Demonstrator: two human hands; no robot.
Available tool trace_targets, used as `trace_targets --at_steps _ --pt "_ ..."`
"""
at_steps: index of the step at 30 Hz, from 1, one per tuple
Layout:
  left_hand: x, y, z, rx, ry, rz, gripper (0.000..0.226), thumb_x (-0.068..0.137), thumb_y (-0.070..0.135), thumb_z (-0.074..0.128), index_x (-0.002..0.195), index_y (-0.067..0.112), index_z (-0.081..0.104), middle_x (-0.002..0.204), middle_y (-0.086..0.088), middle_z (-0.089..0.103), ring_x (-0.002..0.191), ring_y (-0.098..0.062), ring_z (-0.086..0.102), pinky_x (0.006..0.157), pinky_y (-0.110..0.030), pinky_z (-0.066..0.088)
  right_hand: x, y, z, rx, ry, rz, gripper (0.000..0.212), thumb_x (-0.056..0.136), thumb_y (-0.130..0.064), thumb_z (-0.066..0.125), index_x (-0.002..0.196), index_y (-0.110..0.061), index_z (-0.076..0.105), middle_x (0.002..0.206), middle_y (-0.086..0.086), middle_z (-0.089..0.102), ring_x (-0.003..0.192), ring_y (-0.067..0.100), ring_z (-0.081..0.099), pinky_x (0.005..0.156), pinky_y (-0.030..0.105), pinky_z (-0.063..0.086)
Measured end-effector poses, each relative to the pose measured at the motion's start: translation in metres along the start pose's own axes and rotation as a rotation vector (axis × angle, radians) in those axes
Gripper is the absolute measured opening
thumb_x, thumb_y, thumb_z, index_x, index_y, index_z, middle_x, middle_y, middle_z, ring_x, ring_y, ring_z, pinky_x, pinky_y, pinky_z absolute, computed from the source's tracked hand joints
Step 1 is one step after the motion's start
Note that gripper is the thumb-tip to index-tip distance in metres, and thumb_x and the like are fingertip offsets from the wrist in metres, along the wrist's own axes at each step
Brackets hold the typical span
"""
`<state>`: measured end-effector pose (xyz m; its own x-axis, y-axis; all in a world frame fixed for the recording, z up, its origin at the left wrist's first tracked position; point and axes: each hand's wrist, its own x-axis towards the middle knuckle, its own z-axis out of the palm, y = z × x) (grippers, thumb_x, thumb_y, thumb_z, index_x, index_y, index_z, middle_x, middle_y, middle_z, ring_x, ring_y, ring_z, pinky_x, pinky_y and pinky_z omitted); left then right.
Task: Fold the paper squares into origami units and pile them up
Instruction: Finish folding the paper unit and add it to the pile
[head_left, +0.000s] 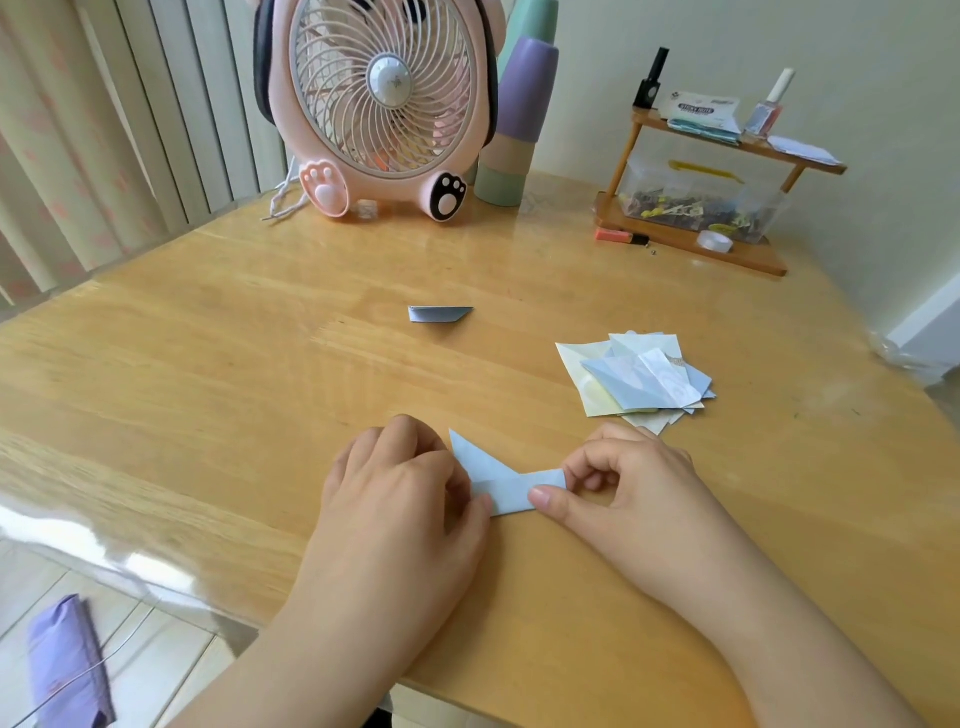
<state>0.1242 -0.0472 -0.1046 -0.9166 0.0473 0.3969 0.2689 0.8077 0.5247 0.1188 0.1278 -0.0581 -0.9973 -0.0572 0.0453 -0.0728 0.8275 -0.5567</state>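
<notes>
A pale blue paper strip (503, 483), partly folded with one pointed corner standing up, lies on the wooden table near its front edge. My left hand (400, 483) covers the strip's left end with curled fingers holding the fold. My right hand (623, 478) pinches the strip's right end between thumb and forefinger. A finished blue folded unit (439, 314) lies alone farther back at the table's middle. A loose heap of blue, white and pale yellow paper squares (636, 379) sits to the right, just behind my right hand.
A pink desk fan (382, 104) and stacked pastel cups (511, 130) stand at the back. A small wooden shelf (696, 244) with a clear box, bottles and tape is at the back right. An orange marker (618, 236) lies beside it. The table's left edge drops to a tiled floor.
</notes>
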Motion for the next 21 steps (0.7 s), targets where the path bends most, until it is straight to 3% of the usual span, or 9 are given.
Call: trace_targets --at_steps 4,8,11,13,16,21 --pt "-0.001 0.002 0.001 0.023 0.018 -0.014 0.025 0.070 0.029 0.074 0.064 0.026 0.050 0.080 0.011 0.047 0.073 -0.012 0.041 0.077 -0.034 0.038 -0.001 -0.003 0.001 0.001 0.013 0.032 0.025 0.073 -0.042 0.074 0.060 -0.029 0.057 0.074 -0.012 0.050 0.082 0.000 0.046 0.091 0.029 0.038" --pt "-0.003 -0.001 -0.003 -0.020 0.039 0.024 0.021 0.076 0.028 0.060 0.090 0.028 0.045 0.086 0.011 0.049 0.075 -0.015 0.045 0.073 -0.032 0.038 -0.001 -0.004 0.001 0.014 0.011 0.050 0.023 0.072 -0.040 0.075 0.062 -0.026 0.059 0.073 -0.013 0.050 0.081 0.001 0.047 0.091 0.031 0.039" --pt "-0.003 -0.007 -0.009 -0.099 -0.015 0.093 0.032 0.076 0.023 0.048 0.105 0.035 0.048 0.108 0.017 0.053 0.093 -0.010 0.048 0.082 -0.035 0.041 -0.001 -0.004 0.001 0.022 0.004 0.057 0.023 0.072 -0.040 0.075 0.063 -0.026 0.060 0.074 -0.012 0.051 0.081 0.001 0.047 0.091 0.031 0.039" --pt "-0.003 -0.011 -0.012 -0.086 -0.071 0.183 0.032 0.081 0.027 0.039 0.109 0.037 0.052 0.117 0.021 0.055 0.105 -0.008 0.049 0.091 -0.046 0.044 0.000 -0.004 0.001 0.024 0.007 0.059 0.024 0.071 -0.040 0.075 0.061 -0.026 0.059 0.073 -0.012 0.050 0.079 0.000 0.047 0.090 0.030 0.039" --pt "-0.009 -0.018 -0.016 0.007 -0.150 0.311 0.029 0.091 0.038 0.036 0.113 0.039 0.054 0.119 0.023 0.059 0.113 -0.007 0.052 0.095 -0.060 0.042 0.000 -0.004 0.002 0.033 0.014 0.059 0.024 0.071 -0.040 0.076 0.060 -0.027 0.059 0.071 -0.011 0.049 0.077 -0.001 0.046 0.088 0.028 0.039" --pt "-0.021 -0.026 -0.023 0.215 -0.216 0.440 0.053 0.098 0.055 0.019 0.122 0.035 0.062 0.130 0.011 0.059 0.122 -0.016 0.054 0.101 -0.059 0.037 0.000 -0.004 0.001 0.037 0.009 0.063 0.024 0.071 -0.040 0.075 0.061 -0.027 0.059 0.072 -0.011 0.050 0.078 0.000 0.047 0.088 0.026 0.038"
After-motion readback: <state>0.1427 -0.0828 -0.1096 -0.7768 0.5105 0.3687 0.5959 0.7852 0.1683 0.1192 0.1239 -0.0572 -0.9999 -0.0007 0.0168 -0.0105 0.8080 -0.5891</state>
